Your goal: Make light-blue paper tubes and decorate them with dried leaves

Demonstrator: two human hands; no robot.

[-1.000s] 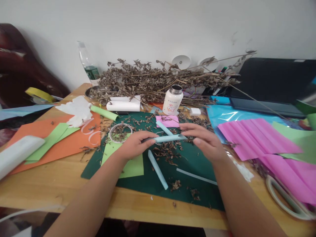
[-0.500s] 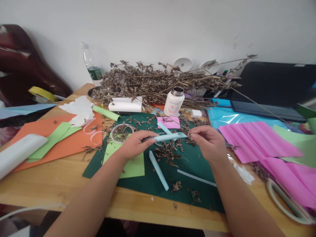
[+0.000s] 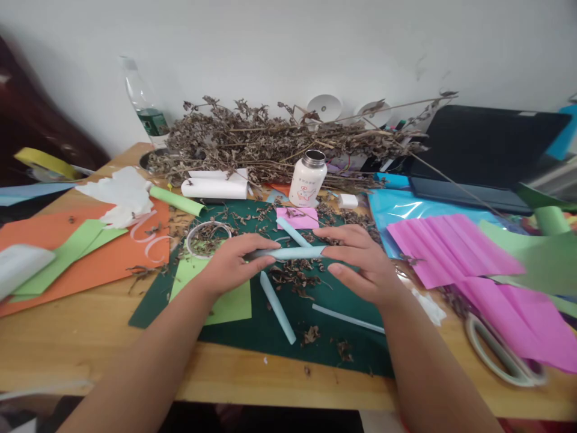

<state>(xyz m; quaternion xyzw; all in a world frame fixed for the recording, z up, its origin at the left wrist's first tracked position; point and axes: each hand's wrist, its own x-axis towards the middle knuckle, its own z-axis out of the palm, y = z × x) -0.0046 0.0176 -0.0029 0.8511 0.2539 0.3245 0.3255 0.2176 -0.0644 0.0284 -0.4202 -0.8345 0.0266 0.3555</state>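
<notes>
My left hand (image 3: 234, 264) and my right hand (image 3: 356, 264) hold a rolled light-blue paper tube (image 3: 291, 253) level between them above a dark green sheet (image 3: 315, 313). The left fingers pinch its left end. The right hand's fingers curve round the right end, with the thumb under it. Two more light-blue rolls lie on the sheet, one (image 3: 277, 306) below the hands and one (image 3: 292, 231) behind them. Crumbled dry leaves (image 3: 297, 279) are scattered under the held tube.
A heap of dry branches (image 3: 288, 141) lies along the wall behind a white bottle (image 3: 307, 179). Pleated pink paper (image 3: 455, 249), tape rings (image 3: 205, 237) (image 3: 500, 355), orange card (image 3: 103, 252), a plastic bottle (image 3: 144, 105) and a black laptop (image 3: 487, 150) crowd the wooden table (image 3: 90, 349).
My right hand pulled off the tube's end into a pinch, then came back onto it. The view has shifted a little to the right.
</notes>
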